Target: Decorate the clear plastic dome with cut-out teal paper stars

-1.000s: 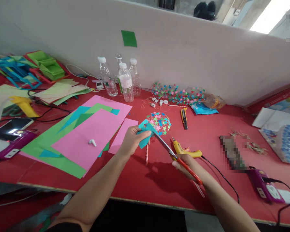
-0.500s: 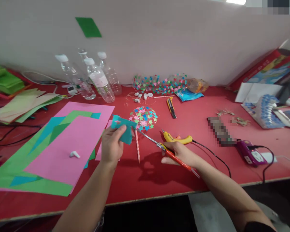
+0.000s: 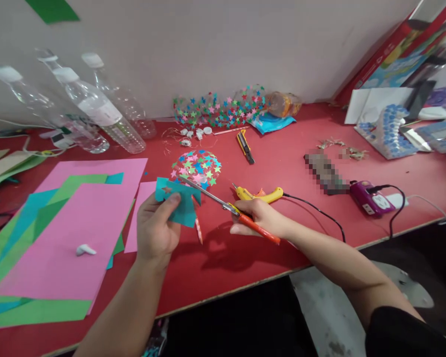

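Observation:
My left hand (image 3: 158,228) pinches a piece of teal paper (image 3: 184,210) between thumb and fingers. A star-shaped hole shows near its upper left corner, and a notch marks its right side. In my right hand (image 3: 258,218) are scissors (image 3: 254,228) with red-orange handles. Their blades point up and left, crossing the upper edge of the paper. A striped pencil (image 3: 198,230) lies partly hidden behind the paper. Beyond the blades is a round patch of coloured stars (image 3: 198,166). A yellow glue gun (image 3: 263,195) rests just past my right hand.
Pink paper sheets (image 3: 59,233) with green and teal ones lie at left, a white earbud (image 3: 85,250) on top. Clear plastic bottles (image 3: 100,114) stand behind. A utility knife (image 3: 245,147), a star-covered clear bottle (image 3: 219,109) and a purple power adapter (image 3: 371,198) are farther off.
The view has shifted to the right, so things sit farther left. The teal paper has turned flatter to view, showing its star hole, and the scissor blades now cross its upper edge.

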{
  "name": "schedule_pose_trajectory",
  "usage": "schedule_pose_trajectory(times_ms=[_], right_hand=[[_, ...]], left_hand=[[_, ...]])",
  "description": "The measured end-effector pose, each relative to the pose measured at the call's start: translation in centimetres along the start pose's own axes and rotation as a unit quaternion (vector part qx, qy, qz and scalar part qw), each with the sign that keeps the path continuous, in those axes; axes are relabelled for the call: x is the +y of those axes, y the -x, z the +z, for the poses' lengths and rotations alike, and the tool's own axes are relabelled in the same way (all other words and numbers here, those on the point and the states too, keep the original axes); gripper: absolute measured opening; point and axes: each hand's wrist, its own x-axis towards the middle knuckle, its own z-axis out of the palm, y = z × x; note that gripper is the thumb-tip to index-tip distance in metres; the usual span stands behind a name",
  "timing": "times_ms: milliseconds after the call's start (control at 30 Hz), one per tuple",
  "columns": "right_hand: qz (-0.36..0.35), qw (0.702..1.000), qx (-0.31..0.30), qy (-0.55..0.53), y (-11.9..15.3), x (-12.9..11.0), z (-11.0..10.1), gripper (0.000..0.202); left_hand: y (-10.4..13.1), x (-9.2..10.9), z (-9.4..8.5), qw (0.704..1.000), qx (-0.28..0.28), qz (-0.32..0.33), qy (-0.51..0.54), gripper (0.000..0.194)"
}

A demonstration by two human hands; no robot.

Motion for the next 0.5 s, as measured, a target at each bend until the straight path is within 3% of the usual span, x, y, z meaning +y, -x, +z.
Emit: schedule_pose_trajectory(times_ms=[133, 300, 400, 500], right_hand=[[-0.007, 1.0, 0.007, 0.018, -0.1, 0.1, -0.2, 0.065], [-0.006, 1.0, 0.027, 0.013, -0.3, 0.3, 0.0, 0.059], [0.005, 0.997, 0.076, -0.008, -0.3, 0.1, 0.3, 0.047], [0.011, 0.993, 0.119, 0.009, -0.1, -0.2, 0.6, 0.025]], left_hand=[[-0.7, 0.1, -0.1, 0.999, 0.046, 0.018, -0.004, 0.021], [-0.8, 0.5, -0.5, 1.0, -0.001, -0.007, 0.006, 0.022], [-0.1, 0.5, -0.7, 0.991, -0.127, -0.03, -0.032, 0.017], [1.0, 0.3, -0.5, 0.948, -0.294, -0.047, -0.116, 0.009]])
